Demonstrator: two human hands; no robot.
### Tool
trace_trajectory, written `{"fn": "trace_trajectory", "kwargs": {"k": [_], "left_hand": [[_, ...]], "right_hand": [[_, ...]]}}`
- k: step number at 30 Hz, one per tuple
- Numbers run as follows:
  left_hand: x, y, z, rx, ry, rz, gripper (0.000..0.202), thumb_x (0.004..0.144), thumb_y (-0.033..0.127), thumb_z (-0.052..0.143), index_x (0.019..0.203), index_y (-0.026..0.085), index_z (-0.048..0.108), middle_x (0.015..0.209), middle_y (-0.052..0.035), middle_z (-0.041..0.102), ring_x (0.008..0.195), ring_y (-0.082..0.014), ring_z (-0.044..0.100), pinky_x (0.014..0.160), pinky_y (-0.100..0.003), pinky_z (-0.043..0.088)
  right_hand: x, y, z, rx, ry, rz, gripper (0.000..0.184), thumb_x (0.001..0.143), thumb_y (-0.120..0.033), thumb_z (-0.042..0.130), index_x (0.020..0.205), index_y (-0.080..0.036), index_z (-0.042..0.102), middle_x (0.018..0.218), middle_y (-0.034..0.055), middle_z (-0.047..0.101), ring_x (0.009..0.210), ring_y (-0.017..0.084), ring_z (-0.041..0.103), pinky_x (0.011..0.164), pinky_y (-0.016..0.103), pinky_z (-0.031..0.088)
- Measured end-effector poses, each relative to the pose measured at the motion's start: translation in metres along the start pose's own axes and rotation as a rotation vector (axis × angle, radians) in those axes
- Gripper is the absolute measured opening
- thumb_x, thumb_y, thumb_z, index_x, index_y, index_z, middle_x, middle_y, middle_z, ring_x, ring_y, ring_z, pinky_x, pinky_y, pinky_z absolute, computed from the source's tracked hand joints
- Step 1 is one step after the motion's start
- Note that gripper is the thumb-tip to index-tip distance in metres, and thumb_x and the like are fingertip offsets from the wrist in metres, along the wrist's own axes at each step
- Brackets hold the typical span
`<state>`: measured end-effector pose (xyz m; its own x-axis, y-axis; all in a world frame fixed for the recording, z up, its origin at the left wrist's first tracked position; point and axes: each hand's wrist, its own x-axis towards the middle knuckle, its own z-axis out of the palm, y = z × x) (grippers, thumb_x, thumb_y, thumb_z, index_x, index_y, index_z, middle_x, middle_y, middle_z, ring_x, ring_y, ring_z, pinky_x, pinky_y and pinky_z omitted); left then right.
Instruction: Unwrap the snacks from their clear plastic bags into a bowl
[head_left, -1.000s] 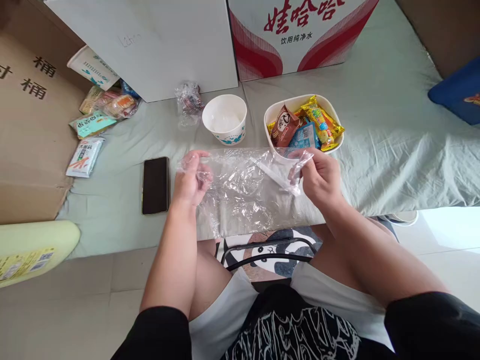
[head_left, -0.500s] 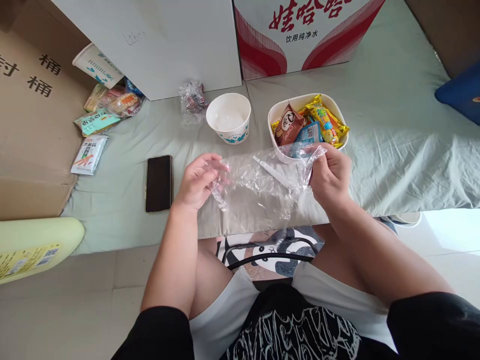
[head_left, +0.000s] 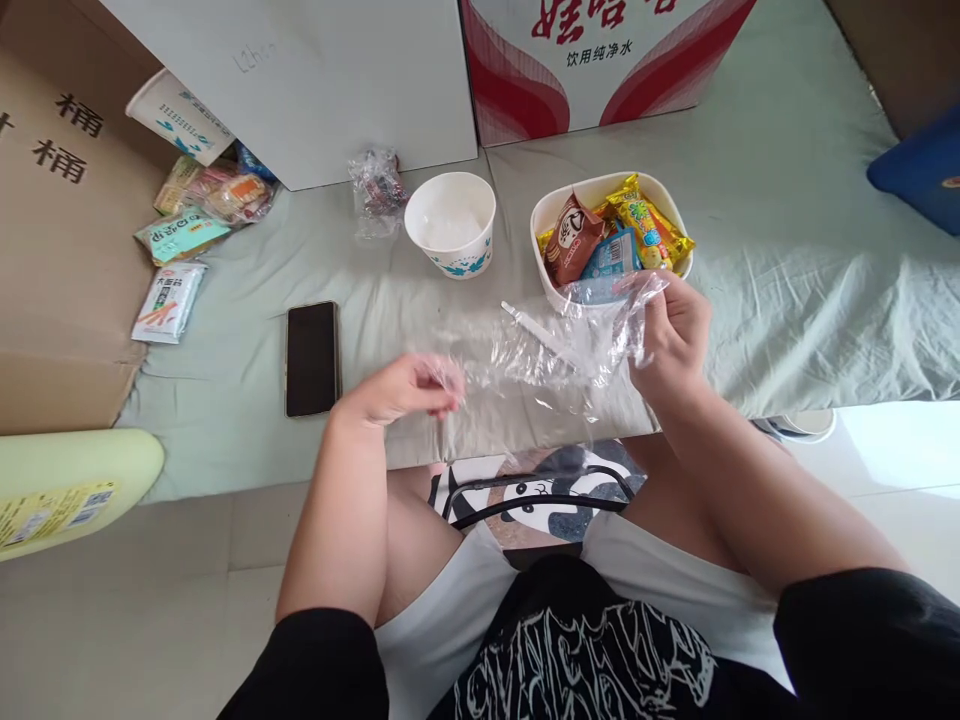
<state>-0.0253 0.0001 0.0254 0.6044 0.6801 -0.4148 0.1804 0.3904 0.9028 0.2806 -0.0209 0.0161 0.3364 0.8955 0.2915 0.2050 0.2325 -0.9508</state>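
Observation:
A clear plastic bag (head_left: 517, 360) is stretched between my two hands above the front of the green cloth. My right hand (head_left: 671, 330) is closed on its right end, just in front of the white snack bowl (head_left: 551, 290). At the left end, my left hand (head_left: 409, 388) has its thumb and fingers pinched together on the thin film. A slim white strip (head_left: 544, 332) shows through the plastic; I cannot tell whether it lies inside or beneath. Brown, blue and yellow snack packets (head_left: 637, 225) fill the bowl. To its left stands a white paper cup (head_left: 450, 230).
A phone (head_left: 312, 358) lies left of my left hand. Crumpled clear wrapping (head_left: 376, 192) sits behind it, near a white box (head_left: 360, 90). Several snack packets (head_left: 187, 235) and a tipped paper cup (head_left: 180, 118) are at the left. A red-and-white carton (head_left: 600, 80) stands at the back.
My left hand has lowered toward me and turned, its fingers now closer together on the film. My right hand still grips its end, slightly raised. The view has shifted a little.

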Motion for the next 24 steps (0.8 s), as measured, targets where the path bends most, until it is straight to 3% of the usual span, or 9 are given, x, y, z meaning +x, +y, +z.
{"fn": "trace_trajectory", "kwargs": {"k": [3, 5, 7, 9, 12, 15, 19, 21, 24], "left_hand": [[0.005, 0.001, -0.004, -0.386, 0.435, 0.365, 0.019, 0.071, 0.025, 0.084, 0.070, 0.020, 0.065, 0.061, 0.0049, 0.061, 0.055, -0.0081, 0.059, 0.054, -0.019, 0.049], [0.009, 0.001, -0.003, -0.517, 0.528, 0.422, 0.024, 0.072, 0.035, 0.085, 0.080, 0.022, 0.067, 0.076, 0.0027, 0.069, 0.071, -0.0124, 0.069, 0.065, -0.023, 0.057], [0.012, -0.001, 0.002, -0.506, 0.407, 0.326, 0.048, 0.068, 0.053, 0.088, 0.101, 0.023, 0.071, 0.102, -0.0044, 0.076, 0.096, -0.0232, 0.075, 0.076, -0.035, 0.063], [0.013, -0.003, 0.009, -0.426, 0.209, 0.176, 0.075, 0.063, 0.060, 0.091, 0.124, 0.025, 0.066, 0.119, -0.0103, 0.076, 0.106, -0.0312, 0.075, 0.079, -0.041, 0.063], [0.012, -0.006, 0.013, -0.255, 0.047, 0.000, 0.069, 0.067, 0.035, 0.095, 0.128, 0.024, 0.065, 0.104, -0.0087, 0.079, 0.085, -0.0242, 0.077, 0.068, -0.031, 0.059], [0.007, -0.006, 0.005, -0.223, 0.090, 0.047, 0.047, 0.064, 0.017, 0.091, 0.107, 0.019, 0.073, 0.086, -0.0052, 0.079, 0.069, -0.0167, 0.072, 0.061, -0.026, 0.055], [0.004, -0.005, -0.011, -0.387, 0.327, 0.287, 0.039, 0.056, 0.006, 0.081, 0.090, 0.023, 0.073, 0.072, 0.0031, 0.073, 0.062, -0.0106, 0.068, 0.055, -0.019, 0.051], [0.005, -0.005, -0.011, -0.417, 0.350, 0.312, 0.043, 0.055, 0.009, 0.081, 0.095, 0.024, 0.075, 0.081, 0.0021, 0.076, 0.070, -0.0111, 0.072, 0.058, -0.018, 0.055], [0.008, -0.006, -0.003, -0.344, 0.181, 0.262, 0.060, 0.054, 0.027, 0.092, 0.112, 0.023, 0.076, 0.112, -0.0077, 0.079, 0.095, -0.0217, 0.077, 0.075, -0.029, 0.064]], "right_hand": [[-0.001, 0.004, -0.003, 0.040, -0.027, 0.003, 0.043, 0.103, -0.056, 0.055, 0.075, -0.024, 0.064, 0.047, -0.0063, 0.047, 0.037, 0.009, 0.037, 0.038, 0.027, 0.029], [-0.001, 0.007, -0.004, 0.049, -0.041, 0.004, 0.043, 0.103, -0.056, 0.055, 0.076, -0.024, 0.063, 0.047, -0.0062, 0.047, 0.036, 0.009, 0.036, 0.038, 0.027, 0.027], [-0.001, 0.009, -0.004, 0.044, -0.041, 0.004, 0.043, 0.103, -0.058, 0.055, 0.077, -0.025, 0.063, 0.046, -0.0060, 0.047, 0.036, 0.009, 0.036, 0.038, 0.027, 0.027], [-0.002, 0.010, -0.002, 0.030, -0.043, 0.003, 0.045, 0.102, -0.062, 0.054, 0.078, -0.026, 0.064, 0.046, -0.0060, 0.046, 0.036, 0.010, 0.037, 0.038, 0.028, 0.027], [-0.001, 0.007, 0.000, -0.006, -0.027, -0.002, 0.047, 0.100, -0.066, 0.054, 0.078, -0.026, 0.065, 0.046, -0.0058, 0.045, 0.037, 0.011, 0.037, 0.039, 0.029, 0.028], [0.001, 0.002, 0.000, -0.021, 0.046, -0.024, 0.044, 0.099, -0.059, 0.058, 0.073, -0.025, 0.066, 0.047, -0.0055, 0.046, 0.039, 0.011, 0.038, 0.040, 0.030, 0.029], [0.006, 0.003, -0.004, 0.014, 0.112, -0.010, 0.038, 0.099, -0.054, 0.059, 0.072, -0.027, 0.065, 0.047, -0.0044, 0.046, 0.039, 0.013, 0.038, 0.041, 0.032, 0.030], [0.007, 0.004, -0.005, -0.011, 0.106, 0.008, 0.041, 0.099, -0.058, 0.058, 0.072, -0.029, 0.063, 0.045, -0.0042, 0.045, 0.038, 0.014, 0.037, 0.041, 0.033, 0.030], [0.005, 0.006, -0.005, -0.033, 0.068, 0.005, 0.045, 0.098, -0.065, 0.057, 0.072, -0.028, 0.063, 0.044, -0.0048, 0.042, 0.037, 0.014, 0.037, 0.040, 0.033, 0.030]]}}
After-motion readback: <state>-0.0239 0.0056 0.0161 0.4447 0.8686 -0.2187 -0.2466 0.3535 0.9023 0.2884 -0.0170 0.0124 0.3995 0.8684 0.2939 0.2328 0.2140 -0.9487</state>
